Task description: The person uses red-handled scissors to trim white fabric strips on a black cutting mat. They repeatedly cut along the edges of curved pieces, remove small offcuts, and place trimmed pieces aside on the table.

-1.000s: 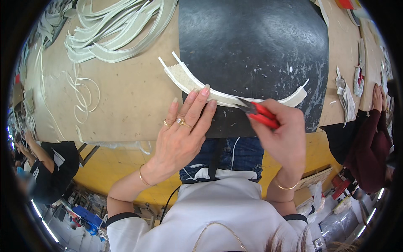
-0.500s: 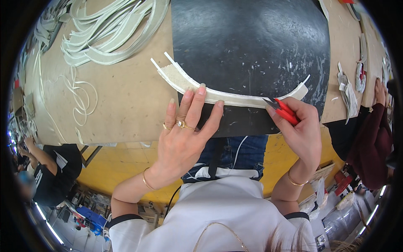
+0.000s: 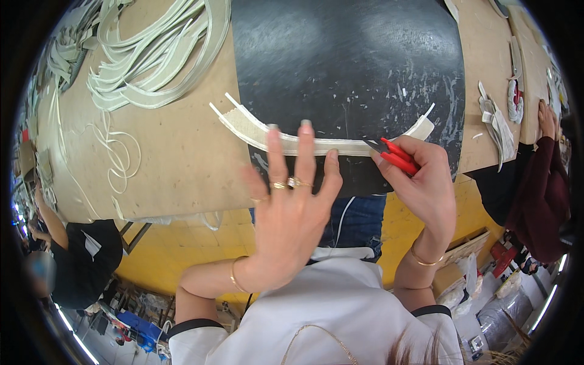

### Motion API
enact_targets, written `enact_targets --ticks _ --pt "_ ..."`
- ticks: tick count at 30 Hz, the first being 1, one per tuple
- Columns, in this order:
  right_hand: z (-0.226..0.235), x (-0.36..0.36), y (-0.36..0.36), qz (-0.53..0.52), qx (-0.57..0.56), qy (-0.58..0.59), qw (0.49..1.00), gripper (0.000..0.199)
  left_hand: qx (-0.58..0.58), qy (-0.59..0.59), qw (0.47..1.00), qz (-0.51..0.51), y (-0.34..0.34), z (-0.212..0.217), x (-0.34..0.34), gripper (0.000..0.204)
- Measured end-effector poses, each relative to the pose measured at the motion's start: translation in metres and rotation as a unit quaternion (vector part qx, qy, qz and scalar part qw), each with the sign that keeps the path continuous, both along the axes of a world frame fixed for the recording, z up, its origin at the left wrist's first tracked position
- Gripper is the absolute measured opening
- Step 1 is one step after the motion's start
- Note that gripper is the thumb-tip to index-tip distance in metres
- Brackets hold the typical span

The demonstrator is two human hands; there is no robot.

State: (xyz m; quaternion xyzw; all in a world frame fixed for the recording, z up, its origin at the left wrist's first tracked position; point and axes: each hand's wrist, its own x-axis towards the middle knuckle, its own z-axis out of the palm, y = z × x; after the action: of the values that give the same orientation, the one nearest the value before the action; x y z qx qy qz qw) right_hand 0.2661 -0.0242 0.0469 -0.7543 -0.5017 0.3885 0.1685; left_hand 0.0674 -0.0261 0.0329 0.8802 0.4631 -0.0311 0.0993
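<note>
"On the black mat point(image 3: 340, 55) in the head view, what is lying there?"

"A curved strip point(image 3: 356, 148), beige and slightly textured, with white edging along both long sides. It bows toward the wearer, and its left end juts past the mat onto the bare tabletop point(image 3: 176, 164)."

"How do its ends look?"

"At the left, two white tails stick out beyond the beige; at the right, one thin white tail points up and outward from the corner."

"And the hands?"

"The left hand point(image 3: 291, 213) is spread over the strip, its grip open and partly blurred. Two fingertips reach beyond the far edge; I can't tell whether it presses down. The right hand point(image 3: 429, 176) has its grip closed around red-handled snips point(image 3: 400, 160), their dark blades over the strip's right half. I can't tell whether they bite into it."

"Which containers show?"

"At the lower right, a cardboard box point(image 3: 447, 277) and a pale plastic bag point(image 3: 467, 274) beside it; what they hold is too small to tell."

"What else is on the tabletop?"

"A heap of similar strips point(image 3: 164, 97) at upper left, loose white cord point(image 3: 111, 143) nearer the wearer, and pale scraps point(image 3: 499, 128) right of the mat."
</note>
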Motion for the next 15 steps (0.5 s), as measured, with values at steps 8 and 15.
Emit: enact_targets --ticks 8,15 --pt "0.004 0.001 0.002 -0.005 -0.050 -0.026 0.998 0.015 -0.043 -0.119 0.992 0.009 -0.009 -0.016 0.013 0.049" --pt "0.009 -0.012 -0.007 0.013 0.035 -0.041 0.998 0.013 -0.057 -0.126 0.990 -0.028 0.005 -0.013 -0.019 0.065"
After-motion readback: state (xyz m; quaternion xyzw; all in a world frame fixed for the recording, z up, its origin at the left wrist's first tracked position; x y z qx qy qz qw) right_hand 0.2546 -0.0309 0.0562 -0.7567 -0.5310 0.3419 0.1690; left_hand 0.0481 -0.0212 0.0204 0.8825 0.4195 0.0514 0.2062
